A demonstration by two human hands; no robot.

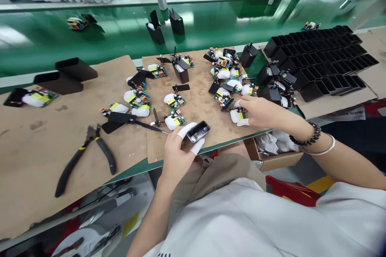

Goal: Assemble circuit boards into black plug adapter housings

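Left grip: the left hand (178, 149), white covers on its fingertips, holds a black, rectangular, open-topped plastic case (198, 131) between thumb and fingers, opening upward.
Right grip: the right hand (256, 111) has thumb and finger parted around a green circuit board with a white blob and yellow tape (236, 116); whether they press on it cannot be told.
Beyond the right fingers: a crowded cluster of similar green circuit boards (223, 73), with upright black cases (272, 93) beside it.
Beside the left hand: a dark-handled tool with a thin metal tip (141, 123), the tip pointing toward the fingers.
Farther left: black-handled cutters with yellow bands (79, 154), handles spread.
Far right: tight rows of black open cases (319, 62).
Open room: flat brown cardboard (200, 102) between the board groups, reaching the held case.
Near edge: the green bench rim (224, 143), just below both hands.
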